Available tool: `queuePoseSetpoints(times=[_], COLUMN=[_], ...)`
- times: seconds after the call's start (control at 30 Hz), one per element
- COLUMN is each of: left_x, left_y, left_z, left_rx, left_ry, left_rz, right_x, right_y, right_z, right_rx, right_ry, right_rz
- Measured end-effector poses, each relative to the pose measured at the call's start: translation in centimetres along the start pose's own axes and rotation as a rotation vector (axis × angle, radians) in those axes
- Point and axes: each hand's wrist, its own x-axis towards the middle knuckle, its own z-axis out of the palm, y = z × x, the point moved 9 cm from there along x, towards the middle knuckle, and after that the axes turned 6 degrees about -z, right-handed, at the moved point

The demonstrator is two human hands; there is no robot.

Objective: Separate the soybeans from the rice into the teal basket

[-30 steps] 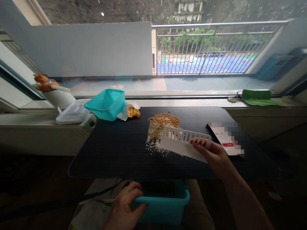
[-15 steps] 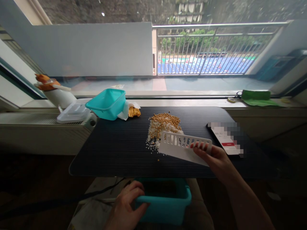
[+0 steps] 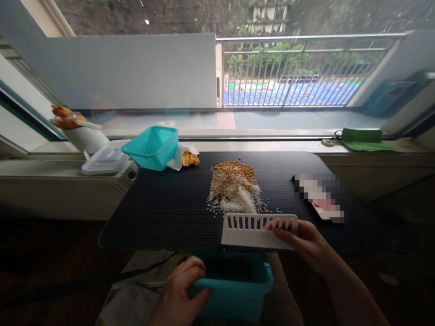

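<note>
My right hand (image 3: 306,242) grips a white slotted plastic panel (image 3: 253,231) at its right end, holding it upright along the front edge of the black table (image 3: 163,213). Behind the panel lies a heap of white rice and yellow beans (image 3: 234,185). Below the table's front edge, my left hand (image 3: 180,292) is closed on the rim of a teal plastic tub (image 3: 234,290).
A second teal tub (image 3: 151,147) sits tilted at the table's back left, beside a clear lid (image 3: 103,159) and crumpled paper (image 3: 185,157). A blurred card (image 3: 319,197) lies at the right. A green cloth (image 3: 365,138) rests on the window sill.
My right hand has drawn the slotted panel from the heap toward me to the table's front edge, leaving the rice and beans uncovered. The left hand has stayed on the tub.
</note>
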Motion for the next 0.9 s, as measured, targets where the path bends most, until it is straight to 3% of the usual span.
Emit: queuePoseSetpoints(times=[0.1, 0.23, 0.3, 0.53, 0.67, 0.9], left_x=[0.1, 0.1, 0.0, -0.1, 0.0, 0.2], left_y=[0.0, -0.3, -0.4, -1.1, -1.5, -1.6], left_z=[0.0, 0.1, 0.0, -0.7, -1.1, -1.1], left_rx=[0.001, 0.004, 0.000, -0.027, -0.030, -0.012], left_ry=[0.009, 0.010, 0.013, 0.027, 0.040, 0.052], left_rz=[0.008, -0.010, -0.013, -0.031, -0.059, -0.074], right_x=[0.4, 2.6, 4.0, 7.0, 6.6, 5.9], right_y=[-0.3, -1.4, -1.5, -1.5, -1.4, -1.3], right_z=[0.2, -1.8, -1.8, -0.6, -0.7, -1.4], right_rx=[-0.008, 0.001, 0.021, 0.026, 0.075, 0.103], right_ry=[-0.027, 0.254, 0.294, 0.234, 0.203, 0.260], right_rz=[-0.021, -0.148, -0.161, -0.181, -0.157, -0.134])
